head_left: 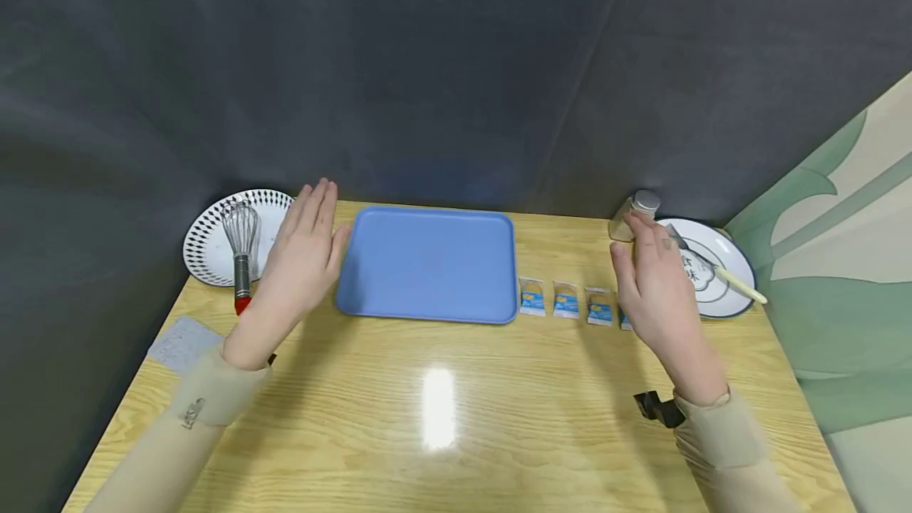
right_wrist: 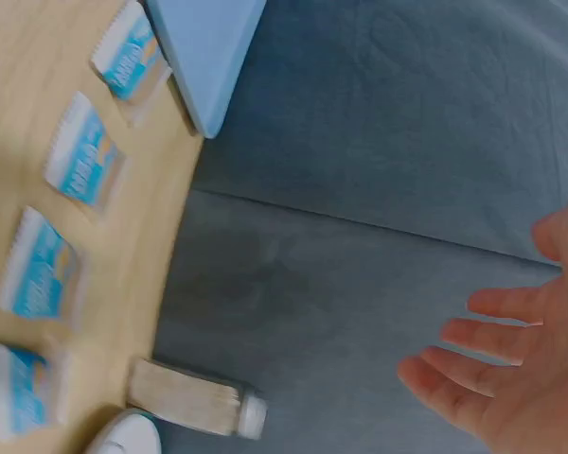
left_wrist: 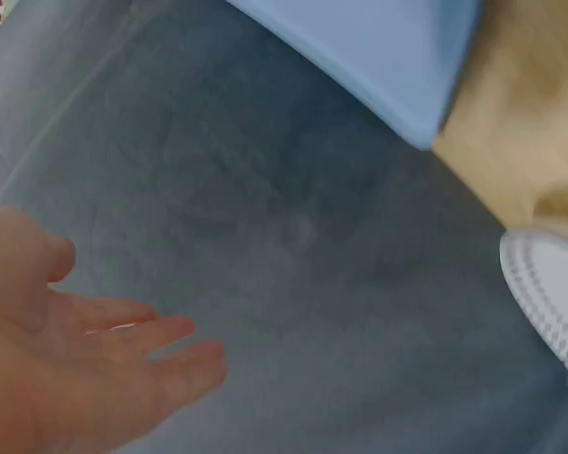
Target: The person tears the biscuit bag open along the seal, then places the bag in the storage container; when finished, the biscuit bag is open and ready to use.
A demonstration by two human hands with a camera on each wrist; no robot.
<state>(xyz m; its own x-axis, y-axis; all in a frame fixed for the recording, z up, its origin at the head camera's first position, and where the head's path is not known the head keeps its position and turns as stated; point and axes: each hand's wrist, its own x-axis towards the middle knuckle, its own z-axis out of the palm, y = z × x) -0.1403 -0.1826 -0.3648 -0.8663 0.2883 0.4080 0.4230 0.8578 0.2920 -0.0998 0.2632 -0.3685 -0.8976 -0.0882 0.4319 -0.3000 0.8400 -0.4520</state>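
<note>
My left hand [head_left: 295,264] hovers with straight fingers between a patterned plate [head_left: 202,242] and a blue tray [head_left: 431,267]. A whisk [head_left: 242,264] with a red-tipped handle lies on that plate. In the left wrist view the palm of the left hand [left_wrist: 95,369] holds nothing. On the other side, my right hand [head_left: 659,291] is raised with loosely extended fingers, partly covering a jar [head_left: 644,200] with a metal lid. Several small blue-and-clear packets [head_left: 566,301] lie in a row right of the tray; the right hand partly hides the last one.
A white plate [head_left: 737,256] with a dark rim stands at the right, bearing a utensil with a cream handle [head_left: 741,285]. A grey speckled sheet [head_left: 184,343] lies at the left table edge. Dark cloth [head_left: 427,70] hangs behind the wooden table [head_left: 499,418].
</note>
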